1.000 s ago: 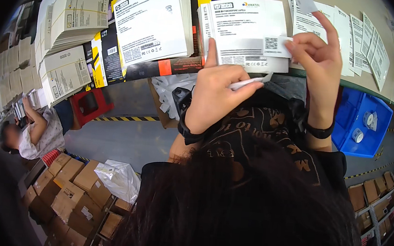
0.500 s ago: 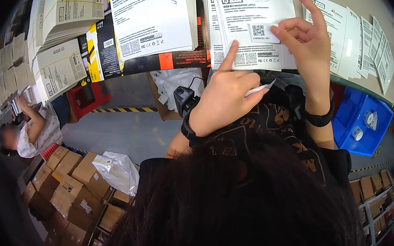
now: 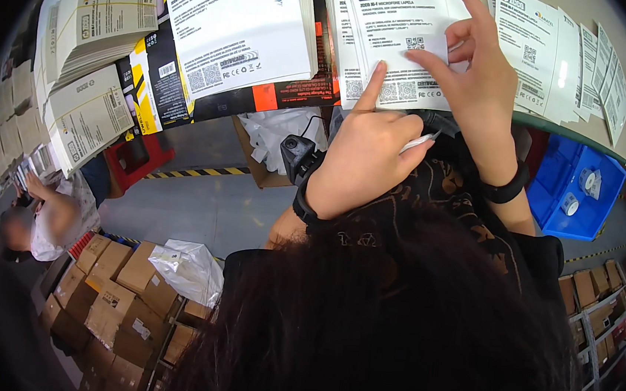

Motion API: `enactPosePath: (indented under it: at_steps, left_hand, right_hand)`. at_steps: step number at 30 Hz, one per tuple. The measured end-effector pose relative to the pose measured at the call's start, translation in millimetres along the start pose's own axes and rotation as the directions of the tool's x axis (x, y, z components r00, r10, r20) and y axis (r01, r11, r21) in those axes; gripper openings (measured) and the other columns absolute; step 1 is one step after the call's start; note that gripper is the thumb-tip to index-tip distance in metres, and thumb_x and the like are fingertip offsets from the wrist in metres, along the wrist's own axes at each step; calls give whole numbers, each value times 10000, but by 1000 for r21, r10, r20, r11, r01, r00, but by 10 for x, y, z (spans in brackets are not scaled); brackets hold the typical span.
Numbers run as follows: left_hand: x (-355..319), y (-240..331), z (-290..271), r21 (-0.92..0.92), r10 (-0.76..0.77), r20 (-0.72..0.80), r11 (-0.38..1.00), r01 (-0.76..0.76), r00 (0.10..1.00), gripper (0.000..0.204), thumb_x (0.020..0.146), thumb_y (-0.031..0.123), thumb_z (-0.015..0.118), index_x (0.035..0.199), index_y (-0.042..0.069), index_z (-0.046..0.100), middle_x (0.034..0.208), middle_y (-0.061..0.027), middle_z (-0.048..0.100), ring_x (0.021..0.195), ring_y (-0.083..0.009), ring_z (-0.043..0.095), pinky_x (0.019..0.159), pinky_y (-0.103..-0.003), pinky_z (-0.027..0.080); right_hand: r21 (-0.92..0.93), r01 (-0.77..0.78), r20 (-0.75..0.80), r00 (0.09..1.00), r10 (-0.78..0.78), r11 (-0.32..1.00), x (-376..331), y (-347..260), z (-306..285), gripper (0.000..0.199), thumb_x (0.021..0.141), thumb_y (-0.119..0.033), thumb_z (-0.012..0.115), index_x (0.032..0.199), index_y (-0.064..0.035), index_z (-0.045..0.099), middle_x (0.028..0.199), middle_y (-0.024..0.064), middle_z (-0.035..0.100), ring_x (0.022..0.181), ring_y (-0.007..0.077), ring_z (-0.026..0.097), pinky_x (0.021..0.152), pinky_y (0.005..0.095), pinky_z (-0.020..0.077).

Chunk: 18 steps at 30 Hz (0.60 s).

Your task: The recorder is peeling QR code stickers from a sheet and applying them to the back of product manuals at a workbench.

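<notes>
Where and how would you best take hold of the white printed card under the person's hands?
Probably the white printed card is best pinched at its right edge, coming from the right, where the right hand is: it lies flat, and its left edge overlaps other cards, which a pinch there might catch.

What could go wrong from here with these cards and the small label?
The right hand, its thumb at the small label, might shift or crease it. The slim white item in the left hand could scratch the card if it swings over. The fanned cards at right might slide if bumped.
</notes>
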<state>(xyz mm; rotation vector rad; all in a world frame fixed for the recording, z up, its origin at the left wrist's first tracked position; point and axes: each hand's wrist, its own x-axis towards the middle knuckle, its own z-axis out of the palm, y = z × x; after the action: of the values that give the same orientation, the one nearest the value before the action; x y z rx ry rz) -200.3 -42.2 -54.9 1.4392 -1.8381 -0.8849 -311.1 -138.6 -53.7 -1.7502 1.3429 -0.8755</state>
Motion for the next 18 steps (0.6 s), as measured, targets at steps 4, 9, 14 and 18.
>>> enactPosePath:
  at_steps: [4,9,14,18]
  left_hand:
    - [2,2,16,22,12,4,1000,-12,1000,207,700,103,661,587,30,503,493,-74,493,489,-263,515,1056,-443,229]
    - [-27,56,-13,53,28,-1,998,-28,1000,215,697,106,662,582,38,494,493,-66,494,487,-254,514,1056,-461,219]
    - [-103,150,-74,56,15,50,998,-18,999,208,688,108,664,585,43,495,501,-58,499,492,-247,518,1057,-483,202]
    - [-83,128,-53,131,9,128,991,-26,992,194,681,113,663,591,47,504,507,-54,502,506,-243,529,1064,-486,185]
  right_hand:
    - [-14,429,-241,875,-420,903,-8,88,41,718,664,3,709,1279,-47,342,869,83,514,703,117,551,595,185,435]
    - [-223,-32,-25,999,28,974,-137,154,-250,656,699,23,675,1262,-40,345,912,62,508,736,84,543,590,173,423]
    - [-107,-3,-34,999,-1,994,-141,152,-383,527,800,-41,593,1281,-53,375,837,83,619,799,106,590,664,217,446]
    - [-69,-109,-36,994,107,992,-266,65,-430,484,825,-83,571,1278,-82,399,931,123,628,907,154,590,750,253,450]
